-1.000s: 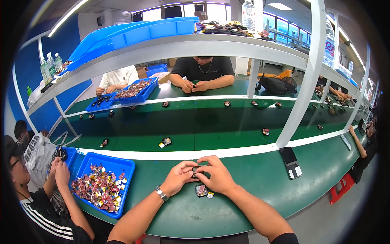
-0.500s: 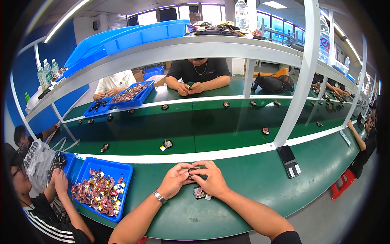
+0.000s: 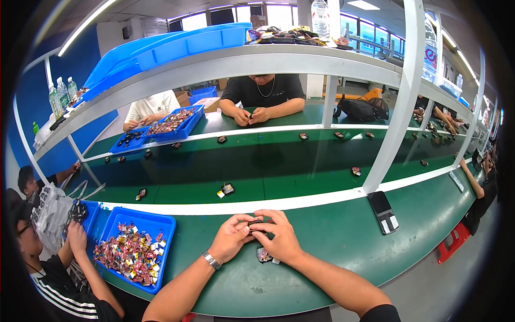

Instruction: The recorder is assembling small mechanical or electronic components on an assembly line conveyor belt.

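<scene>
Above the green table (image 3: 316,268), both my hands meet around a small black plastic piece, apparently a shallow housing (image 3: 256,221). My left hand (image 3: 232,239), with a metal watch on its wrist, pinches its left side. Fingers of my right hand (image 3: 279,239) close over the other side, so most of the piece is covered. Just below the right hand lies a similar small black unit with a pinkish circuit board and a white tab (image 3: 263,254), partly hidden by that hand.
A blue tray (image 3: 170,228) heaped with small pinkish boards stands at left, beside a co-worker's hands (image 3: 78,236). A dark flat device with white patches (image 3: 383,213) lies at right. Beyond the white rail (image 3: 300,200), a green conveyor belt (image 3: 289,185) carries scattered units. A white post (image 3: 394,107) rises front right.
Units on the belt have shifted slightly to the right. My hands keep their hold on the black piece, with only small finger movement.
</scene>
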A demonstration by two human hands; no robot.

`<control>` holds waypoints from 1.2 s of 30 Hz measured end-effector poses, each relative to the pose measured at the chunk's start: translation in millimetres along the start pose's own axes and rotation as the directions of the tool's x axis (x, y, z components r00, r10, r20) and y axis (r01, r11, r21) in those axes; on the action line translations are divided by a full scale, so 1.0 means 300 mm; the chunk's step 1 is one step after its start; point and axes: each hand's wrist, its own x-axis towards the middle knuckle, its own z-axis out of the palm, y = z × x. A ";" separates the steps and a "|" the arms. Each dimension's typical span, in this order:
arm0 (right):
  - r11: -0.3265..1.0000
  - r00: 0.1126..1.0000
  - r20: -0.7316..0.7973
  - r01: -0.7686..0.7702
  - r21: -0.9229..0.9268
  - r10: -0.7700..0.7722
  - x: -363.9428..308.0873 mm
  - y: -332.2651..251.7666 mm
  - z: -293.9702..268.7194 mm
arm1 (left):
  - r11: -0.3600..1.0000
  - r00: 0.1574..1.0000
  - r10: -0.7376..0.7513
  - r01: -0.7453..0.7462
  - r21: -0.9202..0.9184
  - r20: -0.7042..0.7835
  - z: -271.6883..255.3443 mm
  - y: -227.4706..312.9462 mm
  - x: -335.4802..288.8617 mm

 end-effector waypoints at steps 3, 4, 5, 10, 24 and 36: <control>0.999 0.999 -0.037 0.034 -0.043 -0.036 -0.001 0.001 0.001 | 1.000 1.000 0.013 -0.013 -0.017 0.019 -0.005 -0.007 -0.001; 0.998 0.998 -0.042 0.049 -0.050 -0.052 -0.001 0.004 0.004 | 1.000 1.000 0.012 -0.011 -0.015 0.019 -0.007 -0.008 0.000; 0.996 0.997 -0.046 0.065 -0.059 -0.067 -0.002 0.005 0.005 | 1.000 1.000 0.016 -0.015 -0.021 0.023 -0.009 -0.009 0.000; 0.999 0.999 -0.030 0.033 -0.034 -0.034 0.006 -0.003 0.002 | 0.999 1.000 0.016 -0.015 -0.033 0.021 -0.009 -0.014 0.002; 0.932 0.960 -0.066 0.247 -0.264 -0.273 0.025 -0.013 -0.021 | 1.000 0.997 -0.024 0.023 -0.004 -0.072 0.033 -0.009 -0.002; 0.894 0.956 -0.048 0.253 -0.371 -0.291 0.019 -0.002 0.007 | 0.999 0.993 -0.042 0.042 -0.009 -0.107 0.041 -0.003 -0.002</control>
